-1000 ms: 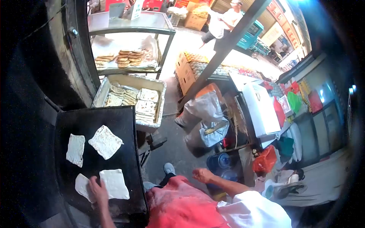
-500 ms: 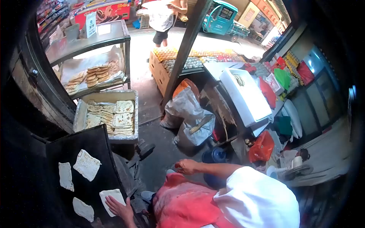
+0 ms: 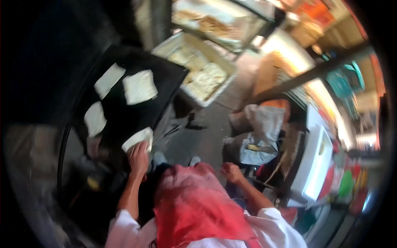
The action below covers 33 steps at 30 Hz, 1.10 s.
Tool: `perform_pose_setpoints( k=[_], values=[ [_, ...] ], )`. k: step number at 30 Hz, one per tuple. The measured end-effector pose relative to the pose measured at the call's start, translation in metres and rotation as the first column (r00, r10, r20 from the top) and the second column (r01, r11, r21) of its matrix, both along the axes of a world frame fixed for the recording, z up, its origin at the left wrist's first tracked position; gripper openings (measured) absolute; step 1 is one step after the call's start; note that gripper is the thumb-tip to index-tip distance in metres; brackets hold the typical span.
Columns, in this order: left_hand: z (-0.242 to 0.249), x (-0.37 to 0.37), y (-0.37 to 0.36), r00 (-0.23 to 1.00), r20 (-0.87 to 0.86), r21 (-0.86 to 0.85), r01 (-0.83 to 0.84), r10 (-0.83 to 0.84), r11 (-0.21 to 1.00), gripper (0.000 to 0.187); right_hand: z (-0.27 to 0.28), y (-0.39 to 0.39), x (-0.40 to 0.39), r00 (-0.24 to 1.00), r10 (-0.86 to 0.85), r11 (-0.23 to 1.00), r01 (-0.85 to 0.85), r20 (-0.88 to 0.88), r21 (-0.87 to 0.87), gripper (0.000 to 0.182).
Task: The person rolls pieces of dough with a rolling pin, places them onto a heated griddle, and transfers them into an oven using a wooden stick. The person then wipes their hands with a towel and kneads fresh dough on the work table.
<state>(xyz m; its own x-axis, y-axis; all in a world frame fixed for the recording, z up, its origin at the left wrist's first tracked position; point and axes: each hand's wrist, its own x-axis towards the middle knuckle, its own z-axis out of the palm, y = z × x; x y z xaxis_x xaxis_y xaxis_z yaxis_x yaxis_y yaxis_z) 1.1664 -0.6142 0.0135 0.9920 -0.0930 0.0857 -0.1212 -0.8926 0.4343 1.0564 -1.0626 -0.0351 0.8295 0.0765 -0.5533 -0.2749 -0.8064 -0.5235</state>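
My left hand (image 3: 139, 158) is at the near edge of a black griddle (image 3: 120, 118), its fingers closed on the lower edge of a pale, square flatbread (image 3: 137, 138). The right side of that flatbread looks bent up at the griddle's rim. Three more pale flatbreads lie flat on the griddle: a broad one (image 3: 140, 87), a narrow one (image 3: 109, 80) and one on the left (image 3: 95, 119). My right hand (image 3: 232, 172) hangs apart beside the red apron (image 3: 194, 198), fingers curled in. Whatever it may hold is hidden.
A white foam box (image 3: 225, 82) of browned flatbreads stands past the griddle, below a blurred display case (image 3: 231, 43). Pale sacks (image 3: 260, 132) sit on the floor ahead. To the right are a slanting post (image 3: 314, 74) and a white foam box (image 3: 312, 165).
The view has turned and blurred. My left hand has gone from lying flat on the near flatbread to gripping its edge. My right hand stays curled by the apron.
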Motion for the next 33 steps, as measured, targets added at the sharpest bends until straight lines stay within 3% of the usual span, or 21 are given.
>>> perform_pose_setpoints(
  k=[1,2,3,5,6,7,8,10,12,14,16,17,18,20,22,26,28,29,32,33],
  values=[
    [0.003,0.003,0.009,0.996,-0.007,-0.134,-0.093,0.093,0.987,0.031,0.025,0.010,0.007,0.996,-0.081,0.996,0.082,-0.026,0.043,0.032],
    [0.003,0.007,0.021,0.985,-0.014,-0.271,-0.167,0.169,0.948,0.029,0.011,0.006,0.001,0.996,-0.087,0.993,0.085,0.021,0.081,0.029],
    [0.015,0.015,0.035,0.942,-0.164,-0.444,-0.336,0.293,0.831,0.027,0.010,0.006,0.001,0.997,-0.074,0.994,0.075,-0.017,0.074,0.031],
    [0.052,0.034,0.054,0.824,-0.383,-0.712,-0.552,0.418,0.434,0.026,0.008,0.008,-0.003,0.996,-0.066,0.995,0.070,-0.058,0.065,0.033],
    [0.071,0.044,0.059,0.770,-0.451,-0.797,-0.575,0.453,0.184,0.027,0.005,0.008,-0.005,0.997,-0.068,0.996,0.070,-0.035,0.056,0.034],
    [0.087,0.051,0.062,0.777,-0.409,-0.860,-0.504,0.479,0.083,0.030,0.006,0.014,-0.004,0.997,-0.071,0.996,0.072,-0.012,0.046,0.034],
    [0.077,0.051,0.080,0.806,-0.396,-0.882,-0.466,0.441,0.061,0.036,0.008,0.018,-0.003,0.998,-0.066,0.997,0.067,-0.019,0.049,0.034],
    [0.069,0.047,0.105,0.748,-0.571,-0.774,-0.628,0.340,0.081,0.045,0.022,0.033,0.004,0.991,-0.103,0.994,0.106,-0.084,0.026,0.032],
    [0.038,0.042,0.134,0.636,-0.554,-0.684,-0.716,0.538,0.143,0.048,0.022,0.045,0.008,0.992,-0.085,0.996,0.086,-0.098,0.008,0.032],
    [0.018,0.034,0.154,0.679,-0.452,-0.620,-0.705,0.579,0.344,0.048,0.021,0.053,0.010,0.991,-0.079,0.997,0.078,-0.111,-0.014,0.033],
    [-0.011,0.034,0.170,0.810,-0.262,-0.568,-0.569,0.524,0.595,0.040,0.020,0.062,0.010,0.989,-0.085,0.995,0.090,-0.119,0.039,0.034],
    [-0.019,0.036,0.171,0.828,-0.210,-0.583,-0.533,0.520,0.614,0.037,0.018,0.067,0.011,0.989,-0.080,0.996,0.086,-0.122,0.037,0.034],
    [-0.004,0.042,0.166,0.823,-0.218,-0.378,-0.567,0.525,0.732,0.050,0.016,0.071,0.011,0.997,-0.032,0.999,0.034,-0.070,0.031,0.034],
    [0.002,0.058,0.169,0.796,-0.282,-0.184,-0.593,0.536,0.784,0.064,0.017,0.083,0.018,1.000,0.020,1.000,-0.019,-0.019,0.018,0.036],
    [-0.001,0.077,0.175,0.845,-0.160,0.184,-0.482,0.510,0.857,0.081,0.026,0.097,0.026,0.994,-0.027,1.000,0.025,-0.110,-0.014,0.034],
    [-0.051,0.119,0.217,0.931,-0.226,0.009,-0.292,0.287,0.956,0.086,0.014,0.100,0.008,0.980,-0.146,0.989,0.149,-0.132,0.016,0.031],
    [-0.024,0.138,0.204,0.909,-0.244,0.168,-0.305,0.339,0.937,0.088,-0.005,0.092,-0.012,0.986,-0.153,0.988,0.153,-0.060,0.004,0.028],
    [-0.029,0.140,0.201,0.975,-0.026,0.245,-0.207,0.219,0.947,0.090,-0.006,0.091,-0.021,0.984,-0.167,0.986,0.167,-0.057,-0.002,0.028],
    [0.006,0.128,0.141,0.988,-0.147,0.237,0.081,-0.046,0.968,0.093,0.013,0.106,-0.029,0.982,-0.175,0.983,0.170,-0.076,-0.067,0.027],
    [-0.003,0.112,0.132,0.976,-0.190,0.170,0.143,-0.110,0.975,0.095,0.008,0.104,-0.038,0.981,-0.146,0.987,0.136,-0.126,-0.080,0.028]
  ],
)
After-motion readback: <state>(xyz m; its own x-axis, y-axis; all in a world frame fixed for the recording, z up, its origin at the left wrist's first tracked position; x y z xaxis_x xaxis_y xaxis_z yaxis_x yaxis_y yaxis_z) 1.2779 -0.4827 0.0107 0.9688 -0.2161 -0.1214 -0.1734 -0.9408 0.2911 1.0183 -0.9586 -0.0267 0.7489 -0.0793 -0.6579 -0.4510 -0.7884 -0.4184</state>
